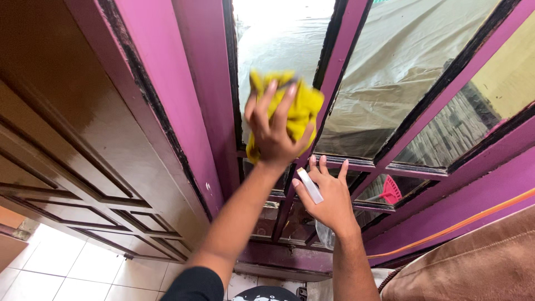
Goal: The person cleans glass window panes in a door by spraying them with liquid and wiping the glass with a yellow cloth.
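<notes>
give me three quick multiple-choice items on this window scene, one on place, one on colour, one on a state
1. Where is the yellow cloth?
A. on the floor
B. pressed to the window glass
C. on the brown door

2. What colour is the window frame?
A. purple
B. white
C. green

3. How is the right hand?
A. balled in a fist
B. hanging free
C. fingers spread, a small white object against it

Answers:
1 B, the left hand holds it bunched against the pane.
2 A, every bar is purple.
3 C, its fingertips rest at the crossbar.
</notes>
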